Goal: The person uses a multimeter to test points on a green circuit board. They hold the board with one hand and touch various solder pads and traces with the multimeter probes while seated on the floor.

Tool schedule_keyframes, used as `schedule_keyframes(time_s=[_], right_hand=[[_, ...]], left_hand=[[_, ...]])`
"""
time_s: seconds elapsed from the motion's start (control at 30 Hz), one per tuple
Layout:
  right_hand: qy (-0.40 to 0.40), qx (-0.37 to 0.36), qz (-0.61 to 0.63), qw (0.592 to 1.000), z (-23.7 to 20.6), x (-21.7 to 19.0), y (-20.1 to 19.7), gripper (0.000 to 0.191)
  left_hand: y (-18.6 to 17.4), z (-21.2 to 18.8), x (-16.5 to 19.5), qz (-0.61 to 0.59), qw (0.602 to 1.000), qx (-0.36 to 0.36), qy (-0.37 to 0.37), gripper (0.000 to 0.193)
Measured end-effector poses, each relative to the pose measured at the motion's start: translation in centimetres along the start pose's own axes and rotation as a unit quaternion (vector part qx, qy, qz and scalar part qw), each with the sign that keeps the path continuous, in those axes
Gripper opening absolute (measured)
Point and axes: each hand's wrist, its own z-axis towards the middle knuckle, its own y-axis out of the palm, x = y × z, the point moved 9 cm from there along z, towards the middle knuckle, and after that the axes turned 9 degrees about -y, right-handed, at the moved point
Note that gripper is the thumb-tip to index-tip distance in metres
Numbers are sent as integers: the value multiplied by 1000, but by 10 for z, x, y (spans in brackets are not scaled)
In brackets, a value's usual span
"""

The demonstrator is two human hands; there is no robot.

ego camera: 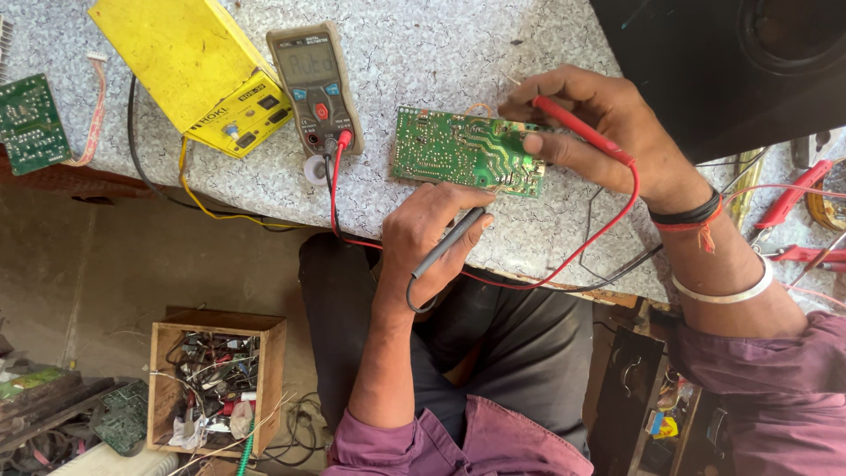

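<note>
- Green circuit board [467, 152] lies flat on speckled worktop [414, 53], long axis running 9 to 3 o'clock, w/ a slight tilt down to the right.
- Right hand [599, 123] closed round red probe [582, 130]; probe tip points toward 9–10 o'clock, at board's right end, upper edge.
- Left hand [432, 231] closed round black probe [451, 240]; tip aims to 1 o'clock, at board's lower edge near the right corner.
- Both hands about equally near; left sits at 6 o'clock of board, right at 3 o'clock.
- Multimeter [315, 86] at 9 o'clock of board, apart from it; red lead [608, 225] loops under the right wrist.
- Yellow box [198, 70] further out at 9 o'clock.
- Second green board [31, 123] at far left edge.
- Wooden crate of parts [216, 383] on floor at 7 o'clock.
- Nothing lies btw probes and board.
</note>
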Motion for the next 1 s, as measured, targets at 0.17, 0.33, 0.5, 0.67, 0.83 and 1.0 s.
schedule_keyframes(time_s=[0.17,0.33,0.5,0.67,0.83,1.0], right_hand=[[-45,32,-2,998,-2,1,-12,42],[34,33,-4,999,-8,27,-19,33],[38,-50,-1,998,-8,31,-3,20],[18,-68,-76,995,-6,24,-3,19],[18,-73,-77,994,-6,22,0,18],[10,-83,-60,995,-5,20,2,17]], left_hand=[[-1,0,-1,-9,1000,7,-11,21],[0,-1,-2,-8,1000,9,-18,20],[-1,0,-2,-9,1000,11,-15,19],[0,0,-4,-12,1000,11,-21,18],[0,-1,-3,-14,1000,8,-19,18],[0,0,-3,-15,1000,14,-20,18]])
